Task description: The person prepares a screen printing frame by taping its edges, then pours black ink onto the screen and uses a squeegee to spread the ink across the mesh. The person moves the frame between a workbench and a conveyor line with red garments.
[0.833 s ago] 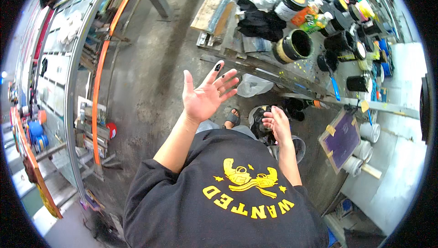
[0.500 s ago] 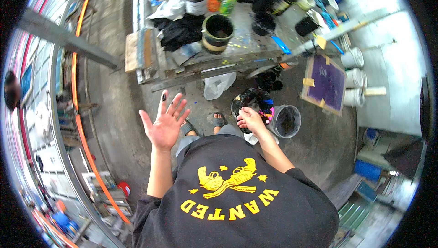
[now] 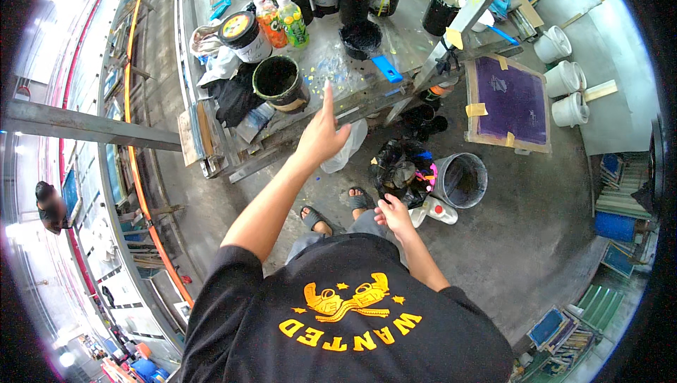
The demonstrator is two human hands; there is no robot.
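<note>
My left hand [image 3: 323, 136] reaches forward to the table's near edge, its index finger stretched out and thumb apart; nothing is in it. Just beyond and to its left stands an open tub [image 3: 281, 85] with a dark, ink-stained inside. My right hand [image 3: 396, 217] hangs low in front of my body, fingers loosely bent, with nothing visible in it. Ahead of it sits a black-lined bin [image 3: 398, 178] holding scraps, beside a clear-lined bucket [image 3: 462, 182]. A white jug [image 3: 443, 212] with a red cap lies by the right hand.
Further tubs, such as a black one [image 3: 352, 2], two drink bottles [image 3: 292, 22] and a blue-handled tool [image 3: 387, 69] crowd the table [image 3: 331, 66]. A taped purple screen frame [image 3: 508, 101] leans at right. White buckets [image 3: 565, 78] stand by the wall. A metal beam [image 3: 92, 126] crosses at left.
My left hand has swung forward and right, from palm raised to finger extended near the table. My right hand has come lower and a little right. The view has shifted.
</note>
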